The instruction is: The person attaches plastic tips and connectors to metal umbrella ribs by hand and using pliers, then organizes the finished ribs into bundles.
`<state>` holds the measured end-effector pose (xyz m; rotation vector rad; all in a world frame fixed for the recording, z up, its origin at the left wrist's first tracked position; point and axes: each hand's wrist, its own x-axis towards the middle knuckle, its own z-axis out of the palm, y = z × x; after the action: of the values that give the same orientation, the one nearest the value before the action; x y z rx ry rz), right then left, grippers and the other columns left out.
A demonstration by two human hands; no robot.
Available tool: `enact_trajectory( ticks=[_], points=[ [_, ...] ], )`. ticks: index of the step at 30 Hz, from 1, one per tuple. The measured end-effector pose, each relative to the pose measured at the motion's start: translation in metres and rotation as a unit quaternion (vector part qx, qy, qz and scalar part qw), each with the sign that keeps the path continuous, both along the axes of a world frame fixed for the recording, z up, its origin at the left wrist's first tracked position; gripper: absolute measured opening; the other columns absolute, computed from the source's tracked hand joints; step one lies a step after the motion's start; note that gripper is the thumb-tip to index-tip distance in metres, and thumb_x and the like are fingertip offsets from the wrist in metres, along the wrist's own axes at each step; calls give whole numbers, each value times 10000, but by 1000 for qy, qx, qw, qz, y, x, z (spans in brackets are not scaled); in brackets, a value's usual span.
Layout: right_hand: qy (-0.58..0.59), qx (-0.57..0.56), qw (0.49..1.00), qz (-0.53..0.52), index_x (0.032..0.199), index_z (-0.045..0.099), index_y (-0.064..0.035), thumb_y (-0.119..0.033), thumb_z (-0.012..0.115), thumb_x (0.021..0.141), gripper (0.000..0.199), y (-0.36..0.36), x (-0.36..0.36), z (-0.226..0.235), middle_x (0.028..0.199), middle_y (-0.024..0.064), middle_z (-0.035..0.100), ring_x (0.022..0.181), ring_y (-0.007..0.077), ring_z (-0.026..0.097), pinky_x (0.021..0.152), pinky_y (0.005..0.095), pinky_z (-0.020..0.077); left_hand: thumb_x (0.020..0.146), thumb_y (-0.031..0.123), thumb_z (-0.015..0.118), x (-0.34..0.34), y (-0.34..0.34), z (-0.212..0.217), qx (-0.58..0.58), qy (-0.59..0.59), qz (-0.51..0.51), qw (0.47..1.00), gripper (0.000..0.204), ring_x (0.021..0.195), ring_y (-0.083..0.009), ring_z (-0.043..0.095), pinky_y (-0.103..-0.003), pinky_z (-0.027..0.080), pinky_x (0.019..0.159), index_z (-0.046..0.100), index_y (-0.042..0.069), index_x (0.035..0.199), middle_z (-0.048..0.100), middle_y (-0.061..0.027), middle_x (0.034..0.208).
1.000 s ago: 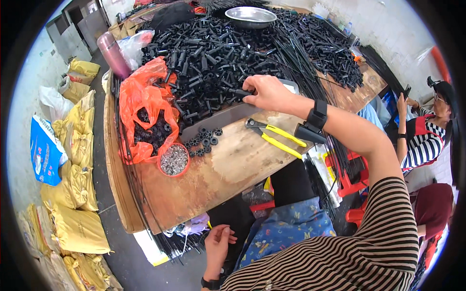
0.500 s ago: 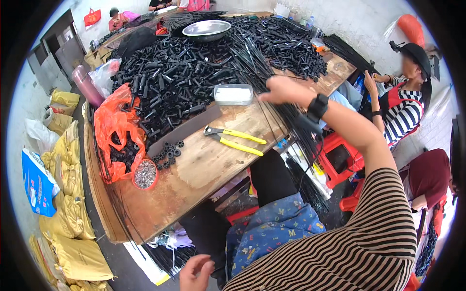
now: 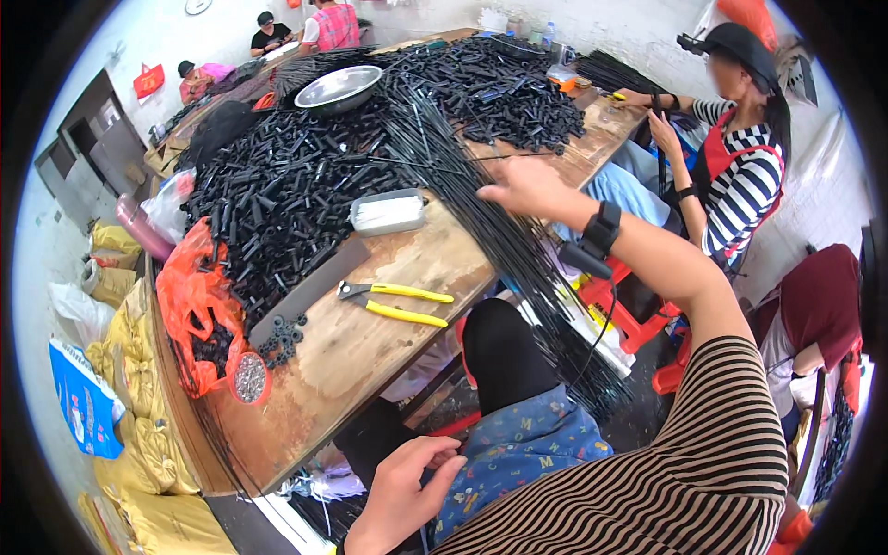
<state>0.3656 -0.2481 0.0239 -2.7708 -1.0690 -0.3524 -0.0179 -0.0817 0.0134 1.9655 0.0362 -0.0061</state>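
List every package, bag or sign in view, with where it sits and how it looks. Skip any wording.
Orange plastic bag: left table edge, crumpled, holding black parts.
Blue printed bag: floor at far left, flat, blue and white.
Yellow sacks: floor beside the table, stacked, bulging.
Red hanging sign: far wall, small.
Clear plastic bag: left of the black pile, crumpled.

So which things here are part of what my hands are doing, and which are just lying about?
In use:
right hand
black rods
left hand, resting low by the lap

Lying about:
yellow pliers
white box
metal bowl
black tubes
orange bag
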Motion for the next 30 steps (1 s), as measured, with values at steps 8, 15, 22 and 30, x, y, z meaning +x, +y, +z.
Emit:
enact_trajectory(
  ticks=[8, 15, 22, 30],
  points=[
    [310, -13, 943, -120, 860, 663, 47, -665, 555, 798, 723, -18, 45, -11, 787, 158, 660, 699, 269, 649, 639, 377, 521, 836, 71, 665, 25, -9, -14, 0, -35, -18, 999, 180, 721, -189, 645, -276, 512, 636, 629, -13, 990, 639, -121, 815],
    [346, 57, 935, -40, 1138, 594, 85, -495, 641, 806, 669, -5, 72, -35, 1040, 196, 649, 927, 291, 628, 815, 371, 495, 843, 65, 657, 29, -4, -10, 3, 3, 0, 1000, 185, 778, -172, 653, -271, 508, 709, 632, -18, 1007, 667, -119, 886],
    [408, 160, 893, -102, 1013, 651, 54, -347, 615, 860, 430, -15, 86, -36, 852, 101, 648, 783, 167, 589, 655, 327, 465, 844, 64, 654, 34, -3, -14, 5, 9, 1, 1000, 190, 778, -168, 657, -268, 512, 698, 632, -16, 1015, 668, -121, 893],
    [421, 260, 862, -106, 790, 658, -7, -190, 671, 809, 185, -21, 85, -27, 683, 40, 617, 590, 118, 548, 526, 291, 423, 827, 60, 663, 80, -23, 34, 89, -117, -79, 986, 167, 678, -194, 604, -287, 491, 605, 619, -13, 971, 628, -112, 858]
  ],
)
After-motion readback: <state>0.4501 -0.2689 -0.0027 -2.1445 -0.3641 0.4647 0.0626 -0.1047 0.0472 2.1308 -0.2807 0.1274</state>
